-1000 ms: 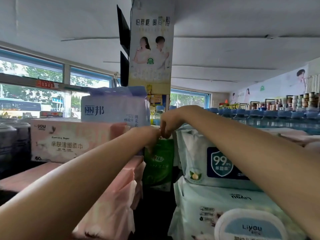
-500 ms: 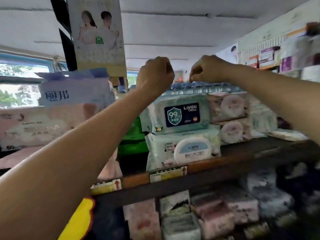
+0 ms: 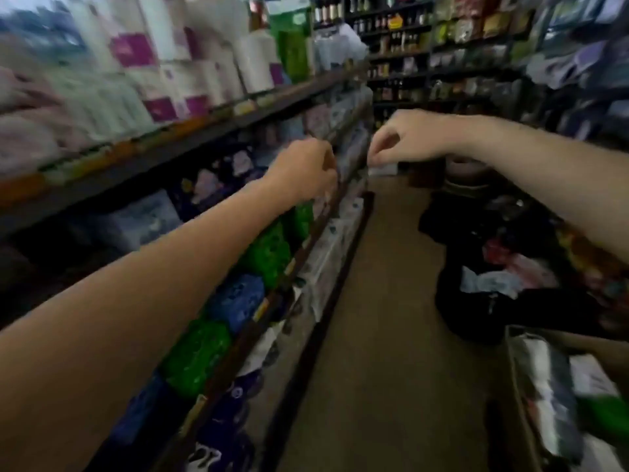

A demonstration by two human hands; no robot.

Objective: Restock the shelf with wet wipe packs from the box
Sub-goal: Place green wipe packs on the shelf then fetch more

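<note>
While both arms reach out in front of me down the aisle, my left hand (image 3: 306,168) hangs in the air just off the edge of the shelf (image 3: 211,131) on my left, fingers curled in, a clenched grip with nothing visible in it. My right hand (image 3: 405,137) is out over the floor (image 3: 384,301), level with the left one and apart from it, thumb and fingers drawn together at the tips; I cannot tell whether that grip pinches anything, since the frame is blurred there.

On the left, the upper shelf carries white paper rolls (image 3: 190,73) with purple labels and some pink packs at the near end. Below it, a lower shelf holds green packs (image 3: 269,253) and blue packs (image 3: 238,298) in a row along its front rail, with pale packs further back in the shadow.

At the lower right corner I see the cardboard box (image 3: 520,396), open at the top, standing on the floor beside me. Wet wipe packs (image 3: 544,386) lie inside it, pale and grey, with something green at the near edge. Neither hand touches the box. A dark heap of bags (image 3: 493,294) sits on the floor beyond it, and more stocked shelving closes the far end of the aisle.
</note>
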